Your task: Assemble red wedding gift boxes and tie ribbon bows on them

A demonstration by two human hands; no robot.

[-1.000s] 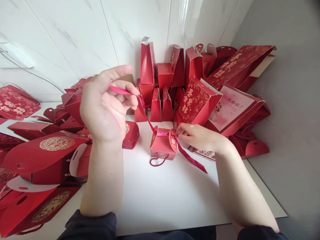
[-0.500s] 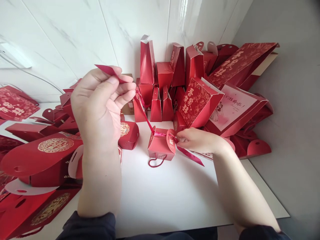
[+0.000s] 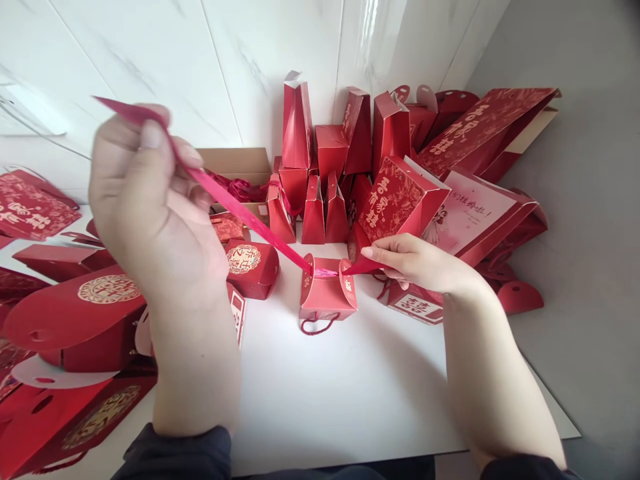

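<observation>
A small red gift box (image 3: 326, 301) stands on the white table (image 3: 340, 393), with a red cord loop hanging at its front. A red ribbon (image 3: 245, 215) runs through the box's two top flaps. My left hand (image 3: 150, 200) is raised up and to the left, fingers pinched on the ribbon's long end, which is stretched taut. My right hand (image 3: 417, 263) sits just right of the box, pinching the ribbon's short end close to the flap.
Folded red boxes and bags are piled along the back wall (image 3: 350, 153) and at the left (image 3: 75, 313). An open cardboard box (image 3: 240, 167) with red ribbon in it stands behind my left hand. A small round-lidded red box (image 3: 250, 267) lies left of the gift box.
My left hand has pulled the ribbon up and to the left, drawing it taut through the flaps. The tail on the right has shortened. My right hand shifted slightly right.
</observation>
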